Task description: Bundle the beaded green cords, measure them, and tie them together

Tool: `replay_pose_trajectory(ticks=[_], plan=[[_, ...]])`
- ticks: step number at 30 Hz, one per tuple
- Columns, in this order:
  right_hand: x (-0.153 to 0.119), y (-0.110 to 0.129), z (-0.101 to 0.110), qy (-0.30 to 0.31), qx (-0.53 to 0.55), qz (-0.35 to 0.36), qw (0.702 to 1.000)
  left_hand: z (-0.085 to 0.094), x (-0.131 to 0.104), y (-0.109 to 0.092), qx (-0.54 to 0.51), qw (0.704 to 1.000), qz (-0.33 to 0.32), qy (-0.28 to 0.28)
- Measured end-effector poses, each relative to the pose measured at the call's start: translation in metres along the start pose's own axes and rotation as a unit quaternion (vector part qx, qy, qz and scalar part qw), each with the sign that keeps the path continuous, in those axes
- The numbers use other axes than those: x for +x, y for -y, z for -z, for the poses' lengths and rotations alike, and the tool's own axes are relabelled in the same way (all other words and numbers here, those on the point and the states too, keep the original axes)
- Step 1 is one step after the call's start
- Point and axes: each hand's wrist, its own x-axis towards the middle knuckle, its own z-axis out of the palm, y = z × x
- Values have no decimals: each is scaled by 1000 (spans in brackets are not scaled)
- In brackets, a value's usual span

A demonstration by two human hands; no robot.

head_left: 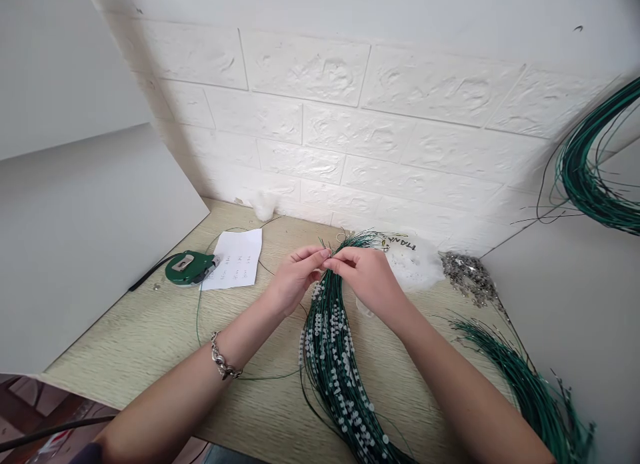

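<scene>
A thick bundle of green wires (333, 344) with white beads strung along them runs from the middle of the table down past its front edge. At its upper end my left hand (299, 274) and my right hand (364, 276) meet, thumbs and forefingers pinched together. What lies between the fingertips is too small to make out; thin wire ends stick up just behind them. A silver bracelet (223, 357) is on my left wrist.
Left of my hands lie a green tape measure (190, 267) and a written paper (235, 259). Behind and right are a clear plastic bag (413, 263) and a pile of small shiny pieces (469, 277). More green wires (525, 377) lie right; a coil (585, 177) hangs above.
</scene>
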Motion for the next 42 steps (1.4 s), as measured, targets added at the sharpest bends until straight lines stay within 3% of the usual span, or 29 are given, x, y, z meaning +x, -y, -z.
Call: replay_pose_trajectory(ticks=[3, 7, 9, 11, 14, 18, 24, 31, 38, 42], plan=[[2, 0, 4, -3, -16, 13, 1000, -4, -2, 0, -55, 998, 30, -8], [12, -18, 32, 0, -93, -26, 995, -7, -3, -2, -130, 986, 98, -17], [18, -39, 49, 49, -200, -86, 975, -6, -2, -2, -165, 976, 140, -24], [23, -64, 60, 117, -294, -159, 935, -5, -1, -3, -184, 969, 161, -19], [29, -97, 63, 134, -339, -229, 903, -4, -1, -1, -156, 974, 166, -14], [34, -117, 53, 106, -354, -247, 896, -5, -1, 3, -67, 986, 154, -12], [37, -122, 48, 97, -357, -238, 898, -8, -2, 5, 27, 992, 121, 2], [36, -119, 46, 107, -358, -225, 900, -9, -4, 3, 21, 993, 113, 14], [29, -102, 56, 101, -387, -233, 886, -12, -6, 0, 46, 995, 89, 1], [22, -79, 59, 97, -401, -226, 882, -12, -7, 0, 57, 996, 68, 6]])
